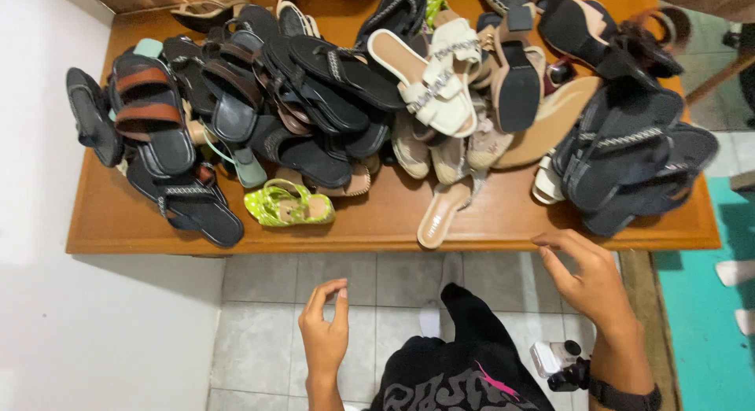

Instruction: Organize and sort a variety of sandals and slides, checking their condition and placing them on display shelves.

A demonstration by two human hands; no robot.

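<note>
1. The left hand (325,332) hangs below the wooden surface (118,222), over the grey tiled floor (259,301). Its fingers (321,291) are curled loosely inward with the thumb up beside them, and they hold nothing.
2. The right hand (591,281) is raised just at the front edge of the surface, near its right end. Its fingers (560,239) are spread moderately and bent, empty, with the tips close to the wooden rim but not clearly touching it.
3. Nearest to the right hand is a stack of dark strappy sandals (629,155) piled on the right part of the surface, just above the fingertips.
4. A beige flat sandal (438,216) lies sole-up near the front edge, between the two hands, its toe pointing toward the person.
5. A bright green patterned sandal (288,205) rests on its side near the front edge, above the left hand.
6. A white braided slide (429,84) sits on top of the middle of the heap, tilted.
7. To the left, a black and brown strapped sandal (149,116) leans on other dark shoes.
8. A black wristband (625,395) circles the right wrist, and a small camera (554,357) sits just beside it.
9. A teal mat (700,332) covers the floor to the right.
</note>
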